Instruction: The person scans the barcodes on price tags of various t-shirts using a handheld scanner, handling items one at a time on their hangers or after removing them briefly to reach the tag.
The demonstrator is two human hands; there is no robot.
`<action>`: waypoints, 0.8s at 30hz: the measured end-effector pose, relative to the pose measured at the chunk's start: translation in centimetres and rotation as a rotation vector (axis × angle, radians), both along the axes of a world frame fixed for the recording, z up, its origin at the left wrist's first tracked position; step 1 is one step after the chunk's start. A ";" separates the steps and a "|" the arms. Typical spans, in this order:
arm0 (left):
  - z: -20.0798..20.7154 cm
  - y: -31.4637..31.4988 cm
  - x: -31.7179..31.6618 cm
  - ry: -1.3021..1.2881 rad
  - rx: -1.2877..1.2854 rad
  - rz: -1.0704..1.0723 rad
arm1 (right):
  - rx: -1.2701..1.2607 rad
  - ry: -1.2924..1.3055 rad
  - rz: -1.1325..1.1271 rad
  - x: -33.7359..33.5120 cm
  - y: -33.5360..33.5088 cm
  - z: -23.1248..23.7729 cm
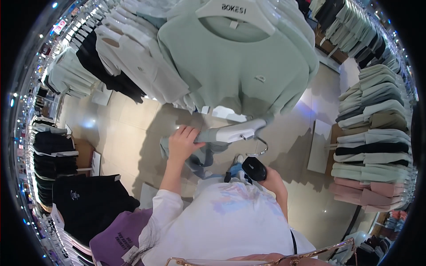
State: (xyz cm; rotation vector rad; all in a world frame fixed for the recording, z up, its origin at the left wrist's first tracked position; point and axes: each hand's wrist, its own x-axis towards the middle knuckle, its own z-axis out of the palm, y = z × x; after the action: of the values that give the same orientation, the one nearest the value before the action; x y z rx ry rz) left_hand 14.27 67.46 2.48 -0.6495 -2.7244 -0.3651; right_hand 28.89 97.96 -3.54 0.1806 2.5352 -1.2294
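Note:
My left hand is closed over one shoulder of a pale green top, fingers on its far side and thumb toward the hook. The top hangs on a white hanger, whose metal hook points toward me on the right. In my right hand is a black, rounded handheld device, just below the hook; its exact kind does not show, and it covers most of the fingers. Straight ahead, a larger pale green sweatshirt faces me on another white hanger.
White tops and black garments crowd the rail at the far left. A black top and a purple top hang close at my left. Racked clothes line the right, beside a white panel above the tiled floor.

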 end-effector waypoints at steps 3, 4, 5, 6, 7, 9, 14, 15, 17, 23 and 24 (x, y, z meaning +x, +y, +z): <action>2.8 1.5 -3.2 0.320 0.069 -0.073 | 0.033 0.024 0.015 -1.7 2.2 -0.1; 3.9 2.4 -4.7 0.334 0.081 -0.088 | 0.053 0.038 -0.010 -1.9 2.9 0.5; 4.7 2.4 -5.5 0.421 0.084 -0.059 | 0.043 0.057 0.013 -2.6 3.3 0.2; 5.6 2.3 -6.2 0.509 0.086 -0.031 | 0.055 0.044 0.058 -3.3 3.5 -0.2; 7.1 3.0 -7.1 0.514 0.130 -0.018 | 0.083 0.032 0.079 -3.6 4.0 0.2; 9.0 3.5 -9.5 0.557 0.200 -0.016 | 0.109 0.064 0.082 -3.9 4.6 0.7; 12.1 3.8 -14.0 0.622 0.372 0.001 | 0.074 0.097 0.063 -6.0 3.6 0.9; 12.5 3.6 -14.8 0.632 0.370 -0.003 | 0.078 0.109 0.061 -6.5 3.1 0.8; 13.4 3.1 -16.3 0.591 0.389 -0.003 | 0.086 0.078 0.037 -7.8 2.2 1.1; 15.3 4.0 -20.9 0.478 0.436 -0.117 | 0.103 -0.044 -0.127 -11.3 -2.0 2.7; 15.3 3.9 -21.8 0.471 0.448 -0.154 | 0.094 -0.021 -0.150 -11.9 -2.7 2.3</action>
State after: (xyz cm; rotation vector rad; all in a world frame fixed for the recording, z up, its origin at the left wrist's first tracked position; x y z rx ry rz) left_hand -7.51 71.39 17.77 -0.7082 -2.0609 -0.7290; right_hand 16.98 95.28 -1.23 0.4107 2.6029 -1.1545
